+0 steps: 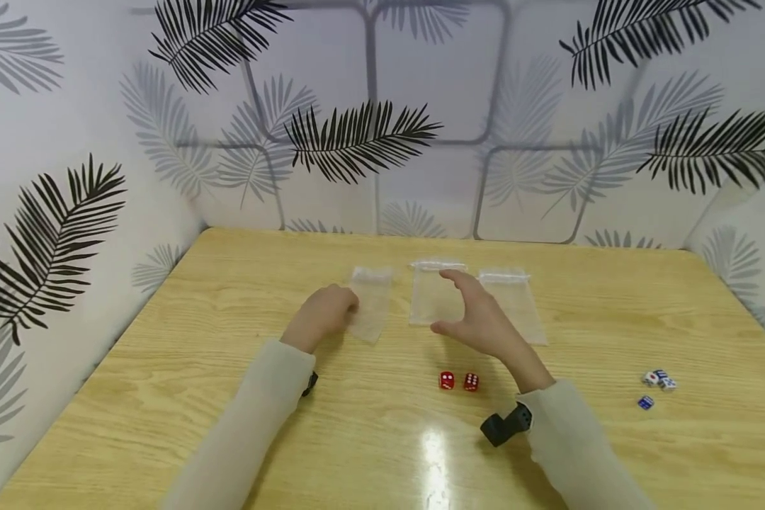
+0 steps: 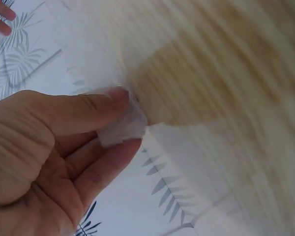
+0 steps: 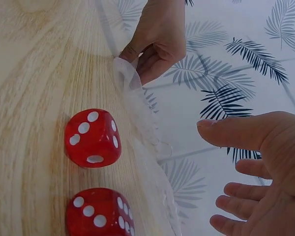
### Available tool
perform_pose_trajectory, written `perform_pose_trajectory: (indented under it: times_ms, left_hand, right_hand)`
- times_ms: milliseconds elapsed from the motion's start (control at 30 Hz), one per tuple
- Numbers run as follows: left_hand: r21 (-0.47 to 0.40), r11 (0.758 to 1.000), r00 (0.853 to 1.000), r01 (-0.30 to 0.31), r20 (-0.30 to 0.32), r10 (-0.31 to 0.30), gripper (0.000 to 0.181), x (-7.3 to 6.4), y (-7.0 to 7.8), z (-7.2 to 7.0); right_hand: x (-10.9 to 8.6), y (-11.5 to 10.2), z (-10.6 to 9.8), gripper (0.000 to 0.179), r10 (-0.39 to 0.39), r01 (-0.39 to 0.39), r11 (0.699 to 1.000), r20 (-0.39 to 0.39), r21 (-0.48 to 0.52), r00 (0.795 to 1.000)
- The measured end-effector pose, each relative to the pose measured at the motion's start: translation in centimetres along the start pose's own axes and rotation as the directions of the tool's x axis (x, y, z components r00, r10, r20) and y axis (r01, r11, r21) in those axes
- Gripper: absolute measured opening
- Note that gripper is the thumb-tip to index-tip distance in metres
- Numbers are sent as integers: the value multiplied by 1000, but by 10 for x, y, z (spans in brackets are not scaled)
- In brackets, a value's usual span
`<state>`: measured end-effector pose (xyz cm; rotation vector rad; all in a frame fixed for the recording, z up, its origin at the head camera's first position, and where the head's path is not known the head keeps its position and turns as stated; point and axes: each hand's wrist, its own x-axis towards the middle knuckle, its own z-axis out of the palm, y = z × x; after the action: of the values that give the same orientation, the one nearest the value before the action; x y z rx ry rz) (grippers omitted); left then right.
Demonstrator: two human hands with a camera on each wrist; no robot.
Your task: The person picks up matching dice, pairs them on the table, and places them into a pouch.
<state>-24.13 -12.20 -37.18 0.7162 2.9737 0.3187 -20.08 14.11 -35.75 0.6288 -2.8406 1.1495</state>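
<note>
My left hand (image 1: 324, 315) pinches the edge of the leftmost clear plastic bag (image 1: 371, 312) between thumb and fingers. In the left wrist view, that bag's gripped corner (image 2: 125, 123) is folded at the fingertips. My right hand (image 1: 478, 315) hovers with thumb and fingers spread apart, holding nothing. Behind it lie a second clear bag (image 1: 427, 301) and a third clear bag (image 1: 516, 304), the latter partly hidden by the hand. Two red dice with white pips, the left red die (image 1: 446, 380) and the right red die (image 1: 471, 382), sit on the table nearer to me.
On the right part of the wooden table (image 1: 166, 397) lies a small group of white and blue dice (image 1: 660, 380), with a blue die (image 1: 646, 402) just in front. A wall covering with leaf prints (image 1: 433, 191) stands behind the table's back edge.
</note>
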Motion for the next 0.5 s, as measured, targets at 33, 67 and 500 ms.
perform_pose_trajectory:
  times_ms: [33,67,500]
  left_hand:
    - [5,1000,1000,-1,-17,1,30,-1,1,-1]
    - [12,1000,999,-4,-32,4,32,-2,1,-2]
    - [95,993,938,-71,-333,99,21,-22,16,-7]
  right_hand:
    - [0,0,0,83,9,-9,1000,3,3,1000]
    - [0,0,0,83,17,-17,1000,6,9,1000]
    - [-4,-4,0,77,39,-39,999,19,23,999]
